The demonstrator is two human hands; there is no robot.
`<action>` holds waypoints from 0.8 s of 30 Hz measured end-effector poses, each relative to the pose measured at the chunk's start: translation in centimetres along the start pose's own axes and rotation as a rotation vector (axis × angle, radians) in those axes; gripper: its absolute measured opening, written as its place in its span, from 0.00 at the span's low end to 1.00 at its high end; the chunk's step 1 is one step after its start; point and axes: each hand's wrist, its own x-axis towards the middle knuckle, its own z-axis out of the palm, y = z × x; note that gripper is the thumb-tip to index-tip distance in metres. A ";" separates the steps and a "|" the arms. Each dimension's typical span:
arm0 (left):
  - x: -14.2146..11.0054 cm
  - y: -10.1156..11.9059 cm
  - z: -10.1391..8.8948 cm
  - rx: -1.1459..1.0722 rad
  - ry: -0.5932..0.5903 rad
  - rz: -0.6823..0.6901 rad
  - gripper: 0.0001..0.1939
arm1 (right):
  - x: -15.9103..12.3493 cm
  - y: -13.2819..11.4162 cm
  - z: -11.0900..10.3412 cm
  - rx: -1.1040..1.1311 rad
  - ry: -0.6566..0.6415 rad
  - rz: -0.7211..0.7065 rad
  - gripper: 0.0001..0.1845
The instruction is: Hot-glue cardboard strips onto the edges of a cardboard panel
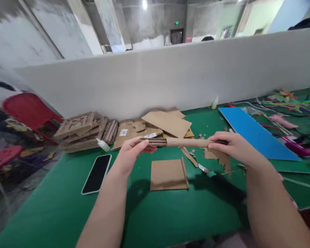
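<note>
My left hand (133,151) pinches one end of a narrow cardboard strip (186,142), held level above the table. Its left stretch shows dark ridges, while the rest is smooth and light brown; whether this is one piece or two I cannot tell. The other end is closed in the fingers of my right hand (226,146). Below the strip, a square cardboard panel (167,175) lies flat with a thin cardboard strip standing along its right edge. To its right lies a knife (208,171) with a pale blade, its handle partly in shadow. A torn cardboard piece (224,160) is beneath my right hand.
Stacked cardboard pieces (77,129), a small glue bottle (103,145) and a phone (96,174) are at the left. Cardboard sheets (167,123) lie at the back. A blue board (255,132) and coloured clutter are on the right. A white partition (157,81) borders the green table (54,206).
</note>
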 end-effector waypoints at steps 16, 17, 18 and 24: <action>1.4 -1.5 -0.8 -0.052 0.110 -0.047 0.13 | 0.6 0.4 1.2 -0.022 0.008 0.035 0.16; 1.5 -1.6 -0.8 -0.045 0.121 -0.055 0.13 | 0.6 0.4 1.3 -0.020 0.007 0.040 0.16; 1.6 -1.7 -0.9 -0.034 0.126 -0.060 0.14 | 0.6 0.4 1.3 -0.019 0.003 0.043 0.16; 2.4 -2.6 -2.2 0.233 0.156 -0.043 0.18 | 0.6 0.2 1.5 -0.007 -0.030 0.053 0.16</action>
